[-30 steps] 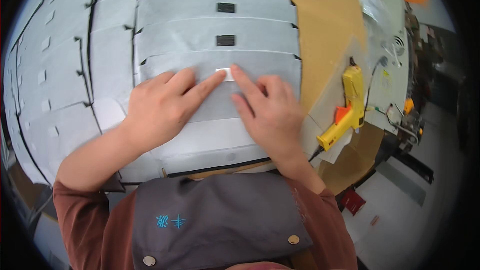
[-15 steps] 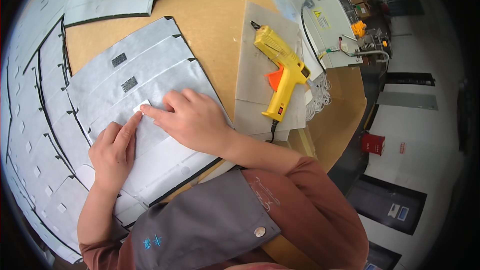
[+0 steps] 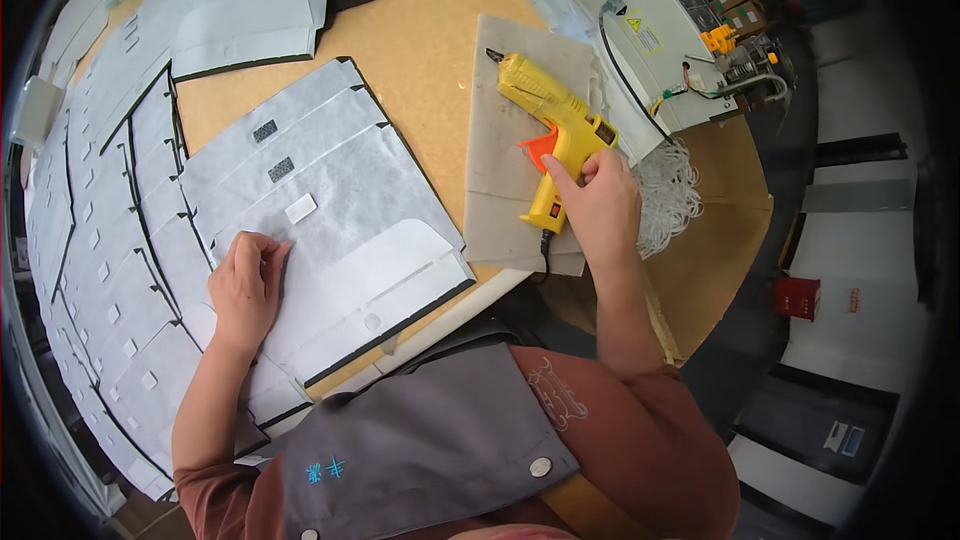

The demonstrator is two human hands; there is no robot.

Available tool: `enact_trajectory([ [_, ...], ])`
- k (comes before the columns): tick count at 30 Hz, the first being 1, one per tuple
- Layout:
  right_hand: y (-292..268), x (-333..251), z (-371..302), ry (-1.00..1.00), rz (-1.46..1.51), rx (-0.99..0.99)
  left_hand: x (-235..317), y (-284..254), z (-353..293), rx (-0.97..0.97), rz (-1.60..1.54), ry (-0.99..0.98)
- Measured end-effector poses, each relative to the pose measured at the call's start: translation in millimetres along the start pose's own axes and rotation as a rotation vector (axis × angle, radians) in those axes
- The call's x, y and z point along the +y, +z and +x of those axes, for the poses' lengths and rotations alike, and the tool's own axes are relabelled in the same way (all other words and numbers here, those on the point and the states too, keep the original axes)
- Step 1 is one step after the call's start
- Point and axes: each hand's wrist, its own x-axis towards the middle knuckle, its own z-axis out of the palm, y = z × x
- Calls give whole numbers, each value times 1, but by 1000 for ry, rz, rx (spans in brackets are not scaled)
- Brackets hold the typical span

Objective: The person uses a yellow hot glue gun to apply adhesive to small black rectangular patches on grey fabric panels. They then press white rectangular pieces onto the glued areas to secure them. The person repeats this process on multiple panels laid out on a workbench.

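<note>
A yellow hot glue gun (image 3: pixel 560 120) with an orange trigger lies on a grey board. My right hand (image 3: pixel 606 205) is closed round its handle, thumb on the near side. Left of it, a light grey fabric panel (image 3: pixel 360 190) with black edges lies on the table. It carries two dark hook-and-loop patches (image 3: pixel 265 130) and one small white patch (image 3: pixel 300 208) in line below them. My left hand (image 3: pixel 245 285) rests on the panel's left part, just below the white patch. Its fingers are curled together, and anything between them is hidden.
More grey panels (image 3: pixel 110 270) with small white patches overlap along the left. Another panel (image 3: pixel 250 20) lies at the far side. Beyond the grey board (image 3: pixel 490 180) stand a white machine housing (image 3: pixel 640 20), a bundle of white cord (image 3: pixel 668 195) and a cardboard box (image 3: pixel 720 230).
My right hand has left the white patch and moved right onto the glue gun's handle. My left index finger has come off the patch and curled in.
</note>
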Motion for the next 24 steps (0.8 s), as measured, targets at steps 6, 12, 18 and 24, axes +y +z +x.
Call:
enact_trajectory([
  [6, 18, 11, -5, -17, 70, 17, 12, -6, -1, 49, 9, 128],
  [12, 25, 34, 12, 51, 660, -135, 89, -2, 19, -68, -70, 281],
  [18, 16, 28, 4, 129, 1218, -243, 140, 33, 51, -399, 69, 453],
  [24, 4, 48, 8, -60, 1572, -118, 151, 72, 75, -457, 250, 455],
])
